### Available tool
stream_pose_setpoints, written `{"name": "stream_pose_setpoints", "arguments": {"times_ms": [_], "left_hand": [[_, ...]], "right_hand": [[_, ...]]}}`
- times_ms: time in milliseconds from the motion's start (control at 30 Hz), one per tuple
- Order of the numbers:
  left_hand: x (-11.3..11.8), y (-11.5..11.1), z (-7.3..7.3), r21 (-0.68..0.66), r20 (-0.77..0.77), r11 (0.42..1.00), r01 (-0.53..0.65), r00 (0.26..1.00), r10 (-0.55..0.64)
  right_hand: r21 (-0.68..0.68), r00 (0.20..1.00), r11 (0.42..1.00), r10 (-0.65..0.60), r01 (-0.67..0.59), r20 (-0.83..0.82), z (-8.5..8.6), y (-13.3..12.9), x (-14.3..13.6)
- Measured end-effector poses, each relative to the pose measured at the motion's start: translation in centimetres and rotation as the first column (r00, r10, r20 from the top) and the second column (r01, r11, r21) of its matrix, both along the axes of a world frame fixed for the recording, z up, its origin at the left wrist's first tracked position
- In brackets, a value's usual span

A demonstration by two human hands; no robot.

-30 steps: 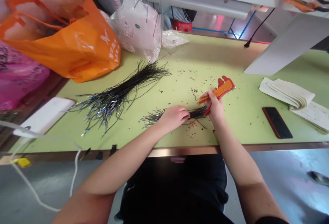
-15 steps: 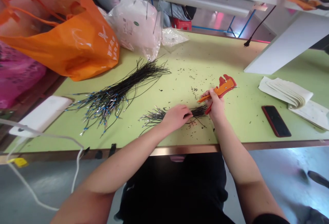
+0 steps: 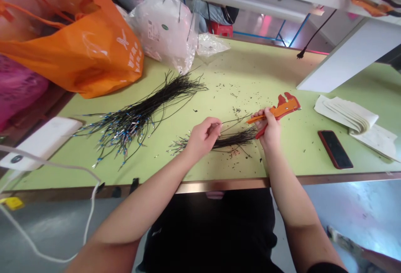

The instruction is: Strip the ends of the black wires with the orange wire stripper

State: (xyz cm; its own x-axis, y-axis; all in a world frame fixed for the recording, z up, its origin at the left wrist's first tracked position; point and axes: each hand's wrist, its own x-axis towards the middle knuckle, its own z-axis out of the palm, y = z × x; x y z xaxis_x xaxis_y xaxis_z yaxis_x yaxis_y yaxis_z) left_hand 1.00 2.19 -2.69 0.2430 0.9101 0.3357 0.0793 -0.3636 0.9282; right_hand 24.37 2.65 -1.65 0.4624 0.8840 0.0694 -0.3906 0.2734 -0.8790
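Note:
My left hand pinches a thin black wire that runs rightward from the fingertips, raised above a smaller bundle of black wires. That bundle lies near the table's front edge, its bare metal ends to the left, partly hidden behind my left hand and forearm. My right hand is wrapped round the handles of an orange and red wire stripper, whose jaws point up and to the right. A larger bundle of black wires with blue and metal tips lies at the left, touched by neither hand.
Small black scraps are scattered over the green table. Right of my hands are a phone and folded papers. At left sit an orange bag, a clear plastic bag and a white power bank with a cable.
My left hand has moved left and up from the smaller bundle, drawing out one wire. My right hand has shifted slightly right with the wire stripper.

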Motion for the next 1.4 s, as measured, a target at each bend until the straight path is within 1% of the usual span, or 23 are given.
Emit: {"name": "stream_pose_setpoints", "arguments": {"times_ms": [100, 167, 200, 300, 367, 467, 567, 633, 667, 733, 800, 833, 867, 900, 1000, 1033, 1067, 1100, 1167, 1233, 1267, 1333, 1400], "left_hand": [[0.3, 0.2, 0.2, -0.091, 0.284, 0.994, 0.066, 0.958, -0.038], [0.5, 0.5, 0.4, -0.155, 0.402, 0.980, 0.126, 0.914, -0.053], [0.6, 0.6, 0.5, -0.183, 0.433, 0.971, 0.152, 0.900, -0.059], [0.9, 0.7, 0.4, -0.226, 0.429, 0.952, 0.206, 0.899, -0.093], [1.2, 0.5, 0.4, -0.213, 0.401, 0.952, 0.222, 0.908, -0.122], [1.3, 0.3, 0.5, -0.161, 0.411, 0.963, 0.216, 0.902, -0.133], [0.6, 0.5, 1.4, -0.113, 0.502, 0.981, 0.156, 0.861, -0.079], [-0.1, 0.8, 2.1, -0.131, 0.590, 0.985, 0.109, 0.807, -0.011], [-0.4, 1.0, 2.5, -0.155, 0.628, 0.983, 0.094, 0.778, 0.025], [-0.8, 1.4, 3.0, -0.219, 0.667, 0.971, 0.093, 0.741, 0.079], [-0.8, 1.7, 3.0, -0.292, 0.663, 0.949, 0.115, 0.740, 0.114], [-0.8, 1.9, 2.9, -0.329, 0.658, 0.936, 0.125, 0.742, 0.132], [-0.8, 2.1, 2.8, -0.362, 0.656, 0.923, 0.133, 0.740, 0.150], [-0.7, 2.2, 2.6, -0.390, 0.661, 0.910, 0.139, 0.730, 0.172], [-0.7, 2.5, 2.2, -0.456, 0.701, 0.873, 0.172, 0.674, 0.234], [-0.8, 2.5, 2.1, -0.475, 0.711, 0.859, 0.191, 0.658, 0.247], [-0.8, 2.5, 2.1, -0.491, 0.716, 0.845, 0.211, 0.650, 0.254], [-0.8, 2.5, 2.1, -0.504, 0.717, 0.833, 0.227, 0.648, 0.256], [-0.7, 2.5, 2.1, -0.520, 0.713, 0.816, 0.252, 0.654, 0.253], [-0.7, 2.7, 2.2, -0.528, 0.717, 0.805, 0.270, 0.650, 0.252], [-0.8, 2.9, 2.4, -0.528, 0.722, 0.802, 0.279, 0.645, 0.250], [-1.5, 3.3, 2.9, -0.509, 0.730, 0.813, 0.284, 0.642, 0.233], [-2.7, 3.8, 3.9, -0.452, 0.730, 0.856, 0.250, 0.655, 0.194]], "right_hand": [[-0.067, 0.994, 0.997, 0.043, -0.036, 0.101, -0.8, 0.1, -0.5], [-0.149, 0.961, 0.985, 0.119, -0.083, 0.251, -1.3, 0.0, -1.1], [-0.183, 0.927, 0.977, 0.171, -0.114, 0.333, -1.5, -0.1, -1.4], [-0.207, 0.774, 0.941, 0.337, -0.267, 0.536, -1.7, -0.5, -2.5], [-0.197, 0.657, 0.899, 0.423, -0.392, 0.624, -1.6, -0.8, -3.1], [-0.212, 0.529, 0.844, 0.484, -0.494, 0.697, -1.2, -1.2, -3.6], [-0.244, 0.449, 0.829, 0.493, -0.503, 0.745, -0.8, -1.3, -3.5], [-0.277, 0.368, 0.825, 0.486, -0.492, 0.793, -0.6, -1.3, -3.4], [-0.287, 0.313, 0.829, 0.467, -0.480, 0.827, -0.6, -1.3, -3.4], [-0.295, 0.168, 0.839, 0.407, -0.457, 0.898, -0.8, -1.2, -3.6], [-0.304, 0.009, 0.834, 0.348, -0.460, 0.938, -1.2, -1.2, -3.9], [-0.312, -0.048, 0.825, 0.329, -0.472, 0.943, -1.4, -1.3, -4.0], [-0.314, -0.078, 0.817, 0.317, -0.483, 0.945, -1.6, -1.3, -4.1], [-0.304, -0.076, 0.816, 0.308, -0.492, 0.948, -1.8, -1.3, -4.1], [-0.219, 0.038, 0.837, 0.274, -0.501, 0.961, -1.9, -1.5, -4.1], [-0.194, 0.059, 0.842, 0.258, -0.504, 0.964, -1.8, -1.6, -4.1], [-0.182, 0.052, 0.839, 0.242, -0.513, 0.969, -1.7, -1.6, -4.2], [-0.187, 0.016, 0.830, 0.229, -0.525, 0.973, -1.7, -1.6, -4.4], [-0.238, -0.107, 0.813, 0.214, -0.532, 0.971, -1.6, -1.5, -4.8], [-0.302, -0.223, 0.810, 0.216, -0.502, 0.950, -1.7, -1.3, -5.1], [-0.327, -0.265, 0.812, 0.221, -0.484, 0.939, -1.8, -1.3, -5.3], [-0.356, -0.320, 0.815, 0.223, -0.457, 0.921, -1.9, -1.2, -5.5], [-0.374, -0.358, 0.813, 0.220, -0.447, 0.907, -1.9, -1.2, -5.5]]}}
